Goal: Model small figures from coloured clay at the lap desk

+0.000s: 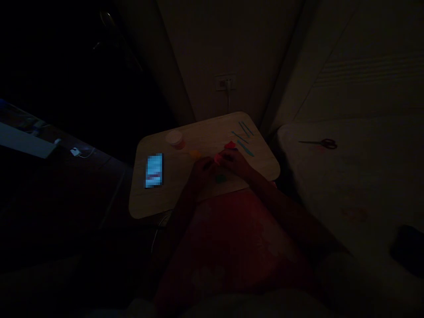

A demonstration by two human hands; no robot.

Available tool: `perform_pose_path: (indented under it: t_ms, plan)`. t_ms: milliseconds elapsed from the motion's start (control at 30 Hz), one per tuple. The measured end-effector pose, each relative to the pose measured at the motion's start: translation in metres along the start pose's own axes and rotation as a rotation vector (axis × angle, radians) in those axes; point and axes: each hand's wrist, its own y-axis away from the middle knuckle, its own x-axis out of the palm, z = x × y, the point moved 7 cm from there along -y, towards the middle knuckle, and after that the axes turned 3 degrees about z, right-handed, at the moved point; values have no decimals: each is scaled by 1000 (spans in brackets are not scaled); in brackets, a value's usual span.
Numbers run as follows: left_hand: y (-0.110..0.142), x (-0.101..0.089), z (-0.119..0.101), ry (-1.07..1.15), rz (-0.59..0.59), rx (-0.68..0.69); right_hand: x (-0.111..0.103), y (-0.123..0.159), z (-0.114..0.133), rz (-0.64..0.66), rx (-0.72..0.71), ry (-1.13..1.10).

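The light is very dim, and finger detail is hard to make out. A small red piece of modelling clay (217, 159) sits between my hands above the table. My right hand (237, 162) pinches it from the right. My left hand (202, 168) curls against its left side, fingers bent and partly lost in shadow. Just beyond my right hand lies another red lump of clay (229, 144), with something dark bluish beside it. A green piece (220, 178) rests below my hands. To the left is a yellow-orange lump (195, 154).
On the small wooden table (172, 185) lie a lit phone (154, 170), a lidded tub (175, 138), a teal modelling knife (245, 148) and several thin teal tools (246, 129). Scissors (326, 143) lie on the pale surface at right. A wall socket (226, 82) holds a plug and cable.
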Motion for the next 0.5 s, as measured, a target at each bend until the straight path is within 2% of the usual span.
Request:
perform_pose_path:
  t_ms: [200, 400, 500]
  plan:
    - [1, -3, 6, -33, -57, -34, 3, 2, 0, 25, 17, -82]
    - [1, -1, 9, -36, -49, -38, 4, 2, -2, 35, -15, 52]
    - [1, 1, 9, 7, -19, -29, 2, 2, -4, 22, -2, 51]
